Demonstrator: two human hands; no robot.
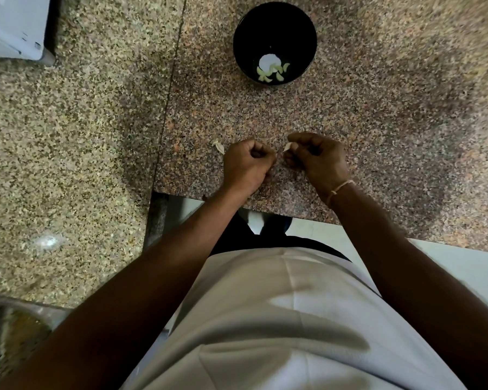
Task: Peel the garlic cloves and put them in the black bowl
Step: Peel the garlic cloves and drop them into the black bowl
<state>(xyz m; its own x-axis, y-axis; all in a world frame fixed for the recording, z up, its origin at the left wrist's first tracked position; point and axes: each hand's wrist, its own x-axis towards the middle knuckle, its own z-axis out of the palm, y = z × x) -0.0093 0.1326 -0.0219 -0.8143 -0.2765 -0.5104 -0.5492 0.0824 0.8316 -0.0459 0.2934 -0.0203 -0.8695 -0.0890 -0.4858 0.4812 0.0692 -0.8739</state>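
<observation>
Head view has you standing at the counter edge, with both hands low over the granite just inside it. Your right hand has its fingers curled in, thumb and forefinger pinching a pale sliver that looks like garlic skin or a clove tip; too little of it shows to tell which. Your left hand is also curled tight, close beside the right, but whether it holds the clove itself is hidden inside the fist.

If you are stripping skin, keep the clove pinned firmly in one hand and pull the papery layer away in one long tear rather than picking at bits.

Beyond your hands, well away from the counter edge, the black bowl already holds several peeled cloves. The granite between hands and bowl is open, so a straight reach forward should serve. Scraps of skin lie just left of your left hand; keep them from riding along. Mind how near the counter edge your wrists sit, since a dropped clove could roll off to the floor.
</observation>
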